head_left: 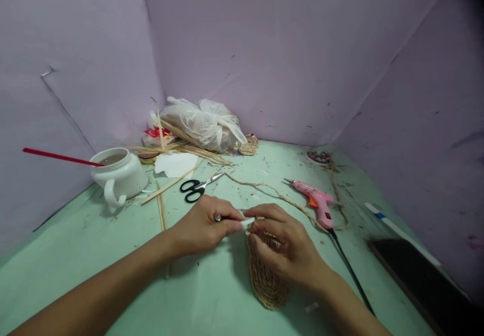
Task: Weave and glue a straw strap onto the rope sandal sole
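My left hand [212, 225] is closed, thumb and forefinger pinching a small white strip [248, 222]. Under my right hand [282, 240] lies a long oval piece of coiled, braided straw [266, 283], shaped like a shoe sole. My right fingers curl around its far end, and their tips meet the white strip; their exact grip is partly hidden. From the straw work's side of the table, a thin twisted straw cord [280, 193] runs behind my hands. Scissors with black handles [196, 188] rest beyond my left hand. A pink glue gun [315, 200] lies beyond my right hand.
At left stands a white mug [126, 179] holding liquid and a red stick [56, 155]. A plastic bag [207, 124], straw strips [181, 147] and white paper [176, 164] sit at the back. A dark flat object [419, 280] lies at right, near the glue gun's black cable [351, 270].
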`<state>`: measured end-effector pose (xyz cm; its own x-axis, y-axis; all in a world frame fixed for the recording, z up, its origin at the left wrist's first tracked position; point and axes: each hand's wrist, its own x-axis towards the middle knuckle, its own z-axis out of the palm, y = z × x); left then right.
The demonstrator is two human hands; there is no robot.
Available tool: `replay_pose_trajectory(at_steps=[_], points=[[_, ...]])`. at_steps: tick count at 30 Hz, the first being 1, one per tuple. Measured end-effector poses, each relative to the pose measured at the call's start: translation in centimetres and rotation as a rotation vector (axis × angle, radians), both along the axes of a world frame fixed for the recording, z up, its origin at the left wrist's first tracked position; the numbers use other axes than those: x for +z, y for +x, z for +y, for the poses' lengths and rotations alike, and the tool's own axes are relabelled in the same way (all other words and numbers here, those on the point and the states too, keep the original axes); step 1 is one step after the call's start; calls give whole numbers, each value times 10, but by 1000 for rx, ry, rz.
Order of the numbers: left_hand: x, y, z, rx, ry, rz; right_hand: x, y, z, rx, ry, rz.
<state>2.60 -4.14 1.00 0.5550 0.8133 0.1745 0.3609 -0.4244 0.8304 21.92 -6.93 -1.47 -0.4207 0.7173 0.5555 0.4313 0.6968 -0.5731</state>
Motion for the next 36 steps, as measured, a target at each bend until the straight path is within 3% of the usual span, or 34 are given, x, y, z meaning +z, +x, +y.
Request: replay_pose_trajectory(at_steps=[8, 12, 18, 21, 26, 30, 36], points=[[-16, -24, 31, -145, -241, -12, 0, 4, 2, -108, -109, 54], [-13, -24, 28, -73, -186, -27, 2, 4, 2, -106, -97, 52], [2, -3, 0, 51, -49, 13, 1, -1, -4, -6, -92, 41], [0, -1, -1, 69, -87, 8, 1, -2, -5, -5, -114, 44], [-11, -16, 18, 5, -233, -48, 2, 0, -1, -72, -135, 86], [-14, -24, 27, -31, -240, -83, 2, 2, 2, -109, -155, 103], [0, -5, 4, 113, -149, -59, 3, -1, -3, -73, -145, 94]])
